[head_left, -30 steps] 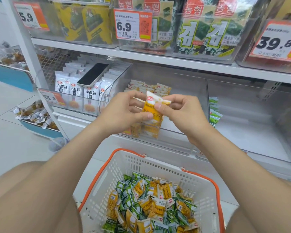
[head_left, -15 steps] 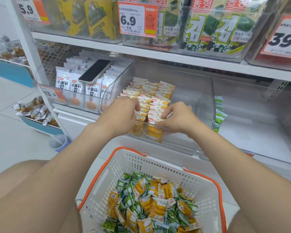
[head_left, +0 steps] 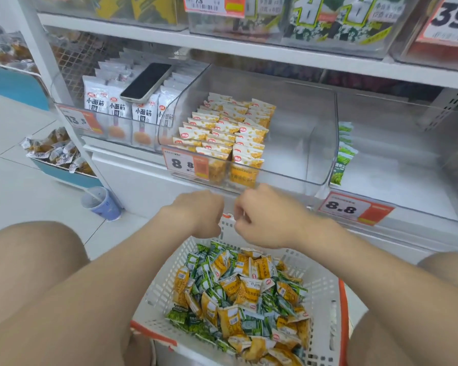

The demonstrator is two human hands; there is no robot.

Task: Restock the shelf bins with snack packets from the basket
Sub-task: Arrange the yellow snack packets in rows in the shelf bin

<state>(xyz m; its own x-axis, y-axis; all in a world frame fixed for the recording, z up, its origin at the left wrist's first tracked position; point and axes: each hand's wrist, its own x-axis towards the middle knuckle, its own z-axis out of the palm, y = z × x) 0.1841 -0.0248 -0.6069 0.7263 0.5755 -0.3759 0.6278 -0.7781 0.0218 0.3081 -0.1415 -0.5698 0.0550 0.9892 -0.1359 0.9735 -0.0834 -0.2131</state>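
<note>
Progress check: I'd call it maybe a third done, tops. The middle bin (head_left: pixel 302 143), at 12 o'clock from the hands, has neat upright rows of yellow packets (head_left: pixel 222 133) filling its left part, but its whole right side at 1 o'clock is bare. The right bin (head_left: pixel 421 159) out at 2 o'clock is worse off, with just one thin row of green packets (head_left: pixel 344 157) against its left wall. Meanwhile the basket (head_left: pixel 323 283) down at 6 o'clock holds a big mixed pile (head_left: pixel 238 294) of yellow and green ones, so there's plenty left to shelve.

Both hands hover side by side, just apart, over the basket's far rim and below the middle bin's front. The right hand (head_left: pixel 265 215) has its fingers loosely curled and looks empty. The left hand (head_left: pixel 196 212) shows only its back, fingers tucked under, so I can't tell if it's got anything. My guess is the next grab comes out of the pile.
</note>
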